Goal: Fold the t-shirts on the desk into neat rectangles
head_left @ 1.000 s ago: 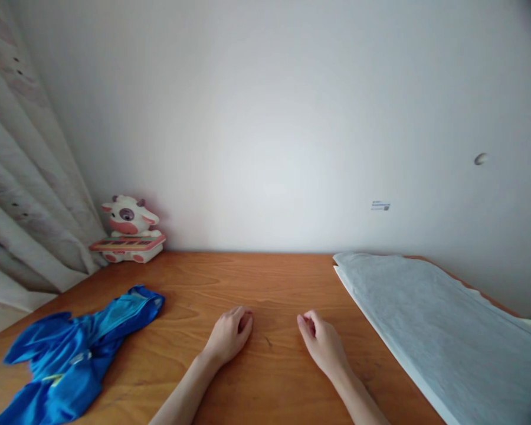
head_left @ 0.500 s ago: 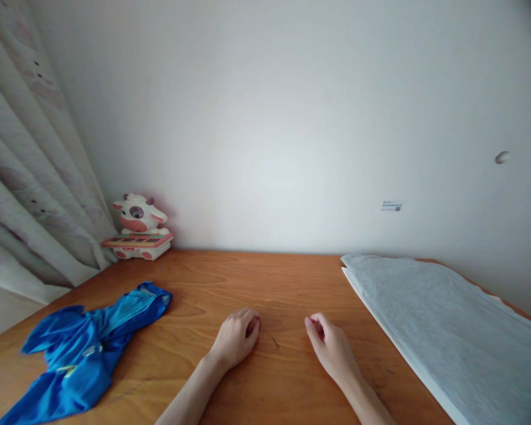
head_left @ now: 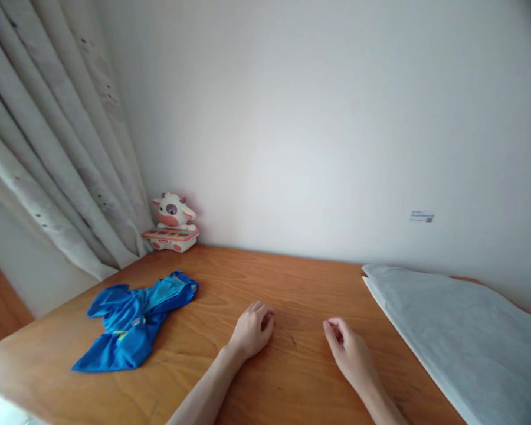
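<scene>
My left hand [head_left: 253, 330] rests on the wooden table [head_left: 287, 389], its fingers curled in and closed with nothing visible in them. To its right, my right hand [head_left: 346, 348] lies on the table too, thumb and fingers curled together, also with nothing seen in it. The two hands are apart. A crumpled blue garment [head_left: 135, 321] with a small yellow mark lies on the table left of my left hand, touched by neither hand.
A cow toy with a keyboard [head_left: 173, 224] sits at the back left corner by the patterned curtain [head_left: 71, 130]. A folded pale grey sheet [head_left: 460, 330] covers the table's right side. Behind stands a white wall [head_left: 292, 118] with a small printed label [head_left: 422, 216].
The view has turned left, so the table, garment, toy and sheet appear farther right. More of the table's left edge shows. Both hands keep the same closed pose on the table.
</scene>
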Tool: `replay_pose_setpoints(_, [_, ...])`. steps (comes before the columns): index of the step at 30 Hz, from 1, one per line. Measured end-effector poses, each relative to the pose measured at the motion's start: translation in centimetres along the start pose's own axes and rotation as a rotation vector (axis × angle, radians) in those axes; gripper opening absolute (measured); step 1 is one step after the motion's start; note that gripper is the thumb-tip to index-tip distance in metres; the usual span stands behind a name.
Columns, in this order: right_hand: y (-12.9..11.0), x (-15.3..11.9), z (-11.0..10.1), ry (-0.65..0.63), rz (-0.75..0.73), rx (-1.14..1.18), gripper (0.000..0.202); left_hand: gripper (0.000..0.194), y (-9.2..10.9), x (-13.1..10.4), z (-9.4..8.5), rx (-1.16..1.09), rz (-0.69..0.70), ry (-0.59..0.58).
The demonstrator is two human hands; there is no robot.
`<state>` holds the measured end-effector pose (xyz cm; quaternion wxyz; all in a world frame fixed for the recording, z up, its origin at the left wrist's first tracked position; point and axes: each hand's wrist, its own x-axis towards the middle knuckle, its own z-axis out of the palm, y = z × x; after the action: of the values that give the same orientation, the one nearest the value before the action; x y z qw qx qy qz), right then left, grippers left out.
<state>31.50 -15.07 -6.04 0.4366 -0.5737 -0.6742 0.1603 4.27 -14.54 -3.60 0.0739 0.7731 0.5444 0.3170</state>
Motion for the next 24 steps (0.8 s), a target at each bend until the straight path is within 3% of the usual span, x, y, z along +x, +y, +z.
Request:
replay_pose_setpoints(8, [0.8,-0.3,-0.1,-0.008,-0.050,0.010,0.044,0.021,-0.3,-0.6,0.1,0.019,-0.054,0.073])
replay_pose_setpoints(12, [2.0,0.0,0.2,-0.006,-0.001,0.043,0.049,0.024,-1.0,-0.9,-1.2,0.115,-0.111,0.113])
replay_pose_setpoints(14, [2.6,0.3,0.3,0.000,0.014,0.064,0.049,0.026,-1.9,-1.4,-3.1,0.200,-0.168,0.135])
replay_pose_setpoints(17, [2.9,0.4,0.4,-0.024,0.014,0.090,0.048,0.029,-4.5,-2.8,-7.3,0.313,-0.282,0.172])
replay_pose_setpoints(21, [2.3,0.4,0.4,-0.052,-0.004,0.120,0.046,0.045,-9.4,-6.0,-13.2,0.518,-0.545,0.257])
replay_pose_setpoints(23, [2.0,0.3,0.3,-0.055,0.001,0.121,0.046,0.061,-11.5,-7.5,-15.1,0.585,-0.684,0.269])
replay_pose_setpoints(24, [1.8,0.2,0.3,-0.055,0.008,0.117,0.047,0.066,-12.4,-8.1,-15.7,0.619,-0.791,0.217])
